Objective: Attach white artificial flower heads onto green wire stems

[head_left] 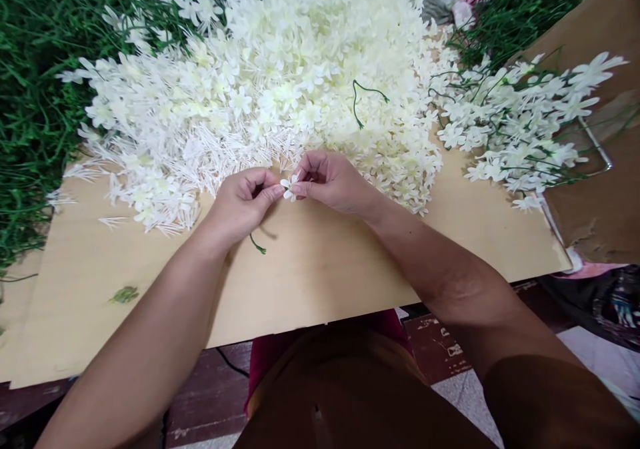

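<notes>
One white flower (289, 188), pinched in the fingertips of the right hand (334, 181) above the tan board (320, 269), near a heap of white blossoms (300, 56). One green stem (257, 244), gripped by the left hand (241, 201), free end showing below.

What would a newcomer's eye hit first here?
Probably the big heap of white flowers, spread across the back of the tabletop. Next, front and center, the left hand and right hand meet at a small white flower, with a green stem showing below the left. Then the dark mass of greenery along the left edge, contrasting with all that white.
</notes>
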`<move>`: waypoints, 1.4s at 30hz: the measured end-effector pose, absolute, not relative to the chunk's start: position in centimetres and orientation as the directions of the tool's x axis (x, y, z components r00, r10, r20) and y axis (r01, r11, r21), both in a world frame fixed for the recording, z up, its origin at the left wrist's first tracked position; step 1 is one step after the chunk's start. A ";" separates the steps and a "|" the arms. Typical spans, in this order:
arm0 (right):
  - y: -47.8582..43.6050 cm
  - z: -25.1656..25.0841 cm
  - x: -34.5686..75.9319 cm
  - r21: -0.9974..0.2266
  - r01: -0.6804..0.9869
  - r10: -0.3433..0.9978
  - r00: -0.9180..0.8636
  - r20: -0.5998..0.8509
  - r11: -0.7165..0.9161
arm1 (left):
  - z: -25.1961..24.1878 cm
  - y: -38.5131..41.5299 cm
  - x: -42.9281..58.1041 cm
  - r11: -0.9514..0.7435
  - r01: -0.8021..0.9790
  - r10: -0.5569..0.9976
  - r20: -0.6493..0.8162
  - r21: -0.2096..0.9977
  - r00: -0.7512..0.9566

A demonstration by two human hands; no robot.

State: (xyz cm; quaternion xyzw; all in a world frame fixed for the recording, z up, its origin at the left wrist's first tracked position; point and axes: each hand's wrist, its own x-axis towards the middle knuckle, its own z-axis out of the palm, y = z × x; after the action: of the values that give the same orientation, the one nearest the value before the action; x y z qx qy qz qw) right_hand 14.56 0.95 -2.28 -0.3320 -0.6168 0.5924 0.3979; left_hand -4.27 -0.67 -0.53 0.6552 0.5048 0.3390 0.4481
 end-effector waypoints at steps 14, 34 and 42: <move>0.7 -2.1 14.5 -0.999 0.005 0.864 -0.503 0.025 0.032 | -0.7 -0.8 -4.1 -0.114 0.369 0.942 -0.018 0.923 0.336; 0.8 -2.6 14.2 -0.992 -0.108 0.875 -0.484 -0.001 -0.061 | -0.3 -0.5 -4.6 -0.059 0.359 0.927 -0.083 0.931 0.367; 1.0 -2.2 14.5 -0.970 -0.223 0.835 -0.549 0.039 -0.102 | 0.3 -0.5 -4.9 -0.169 0.426 0.861 -0.077 0.889 0.502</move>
State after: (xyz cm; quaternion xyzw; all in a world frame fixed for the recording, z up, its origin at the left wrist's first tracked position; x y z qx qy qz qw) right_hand 14.50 1.01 -2.23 -0.2787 -0.5490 0.6878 0.3844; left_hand -4.90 -0.51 0.28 0.7286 0.4418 0.2319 0.4692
